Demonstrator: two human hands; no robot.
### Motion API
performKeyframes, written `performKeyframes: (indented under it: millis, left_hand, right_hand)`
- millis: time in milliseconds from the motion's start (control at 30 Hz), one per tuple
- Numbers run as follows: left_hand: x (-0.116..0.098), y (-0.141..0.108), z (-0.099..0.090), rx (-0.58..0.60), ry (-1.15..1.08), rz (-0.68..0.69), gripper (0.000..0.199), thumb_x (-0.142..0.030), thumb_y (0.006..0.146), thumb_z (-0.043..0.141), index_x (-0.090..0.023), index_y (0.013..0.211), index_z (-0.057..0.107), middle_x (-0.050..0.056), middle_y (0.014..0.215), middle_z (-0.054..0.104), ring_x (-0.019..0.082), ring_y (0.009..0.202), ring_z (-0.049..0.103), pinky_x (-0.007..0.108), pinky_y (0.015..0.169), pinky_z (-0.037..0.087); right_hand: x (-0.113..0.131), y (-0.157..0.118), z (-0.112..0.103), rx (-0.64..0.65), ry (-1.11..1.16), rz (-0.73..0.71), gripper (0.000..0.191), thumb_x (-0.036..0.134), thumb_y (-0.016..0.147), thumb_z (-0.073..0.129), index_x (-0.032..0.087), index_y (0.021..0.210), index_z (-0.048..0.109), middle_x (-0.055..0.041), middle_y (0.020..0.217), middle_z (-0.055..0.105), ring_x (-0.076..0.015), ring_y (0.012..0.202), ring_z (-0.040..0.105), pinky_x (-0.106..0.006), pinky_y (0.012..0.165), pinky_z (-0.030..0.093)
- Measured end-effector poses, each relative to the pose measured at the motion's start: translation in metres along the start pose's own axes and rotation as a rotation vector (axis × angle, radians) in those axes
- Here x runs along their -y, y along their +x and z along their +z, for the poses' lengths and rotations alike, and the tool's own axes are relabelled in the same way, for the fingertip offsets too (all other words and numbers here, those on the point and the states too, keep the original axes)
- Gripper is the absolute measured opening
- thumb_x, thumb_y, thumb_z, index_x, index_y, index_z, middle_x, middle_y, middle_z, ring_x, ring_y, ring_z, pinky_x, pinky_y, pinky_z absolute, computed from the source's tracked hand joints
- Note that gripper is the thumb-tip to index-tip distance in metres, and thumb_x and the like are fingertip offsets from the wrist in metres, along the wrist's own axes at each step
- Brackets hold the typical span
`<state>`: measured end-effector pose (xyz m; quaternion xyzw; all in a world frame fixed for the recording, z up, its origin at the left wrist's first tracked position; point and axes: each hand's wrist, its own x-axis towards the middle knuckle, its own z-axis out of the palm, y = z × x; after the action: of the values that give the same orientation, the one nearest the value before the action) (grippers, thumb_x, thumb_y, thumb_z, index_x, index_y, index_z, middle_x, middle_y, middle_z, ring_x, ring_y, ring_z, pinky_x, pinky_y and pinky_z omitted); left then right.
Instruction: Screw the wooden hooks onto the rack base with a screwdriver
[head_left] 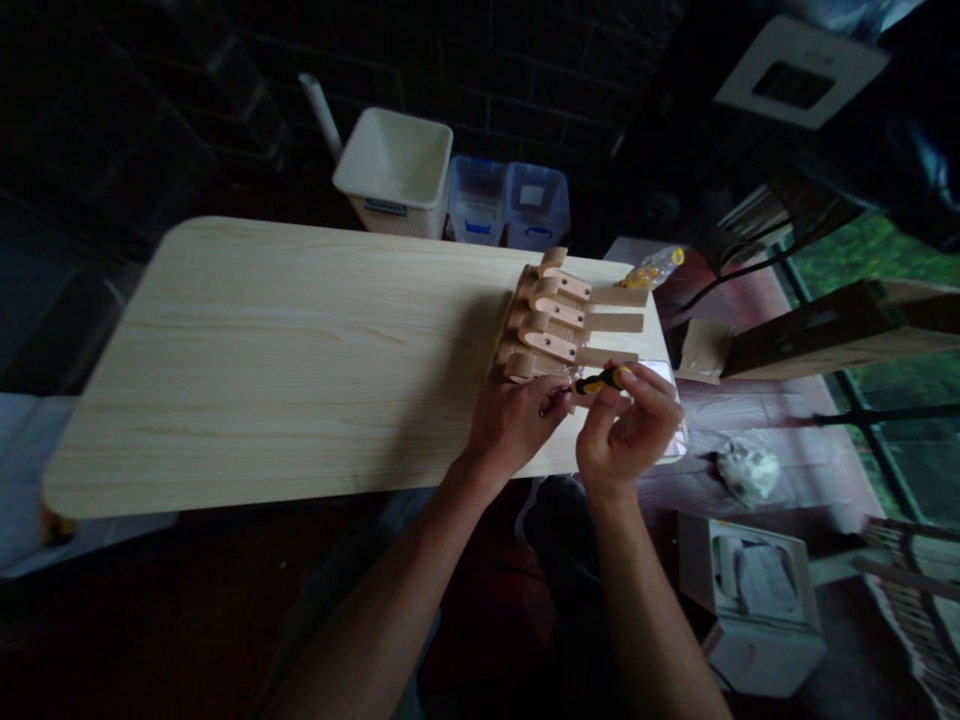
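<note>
A yellow and black screwdriver (598, 383) lies nearly level, its handle pinched in the fingers of my right hand (628, 425). My left hand (516, 420) is closed at the tool's front end, by the near edge of a wooden piece; what its fingers hold is too small to make out. That wooden piece (555, 312) has several curved light-wood parts side by side, with dark screws in them and flat slats sticking out to the right. The screwdriver's tip is hidden by my left fingers.
The pale wooden table (285, 360) extends left. A clear bottle with a yellow cap (654, 268) lies at its back right corner. Behind stand a white bin (394, 160) and two clear plastic boxes (478, 200). An open white box (757, 600) sits at the lower right.
</note>
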<state>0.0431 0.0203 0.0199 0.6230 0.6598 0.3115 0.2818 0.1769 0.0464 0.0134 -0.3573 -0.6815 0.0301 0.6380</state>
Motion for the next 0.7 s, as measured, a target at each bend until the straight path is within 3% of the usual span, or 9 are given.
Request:
performKeyframes:
  millis: [433, 700]
  left_hand:
    - [0.005, -0.006, 0.006, -0.041, -0.015, 0.004, 0.024, -0.035, 0.102, 0.072, -0.031, 0.122, 0.083, 0.001, 0.083, 0.085, 0.017, 0.077, 0.079, 0.025, 0.067, 0.049]
    - [0.003, -0.006, 0.003, -0.021, -0.021, -0.024, 0.023, -0.031, 0.1, 0.075, -0.031, 0.121, 0.083, 0.0, 0.087, 0.086, 0.017, 0.079, 0.08, 0.024, 0.068, 0.05]
  right_hand:
    - [0.004, -0.004, 0.0, -0.03, 0.058, 0.055, 0.024, 0.021, 0.106, 0.057, 0.028, 0.128, 0.062, -0.0062, 0.12, 0.065, -0.0211, 0.111, 0.076, -0.046, 0.097, 0.066]
    - [0.003, -0.009, -0.004, 0.017, -0.044, 0.078, 0.026, 0.024, 0.103, 0.061, 0.029, 0.128, 0.056, -0.006, 0.12, 0.061, -0.0218, 0.109, 0.074, -0.045, 0.092, 0.068]
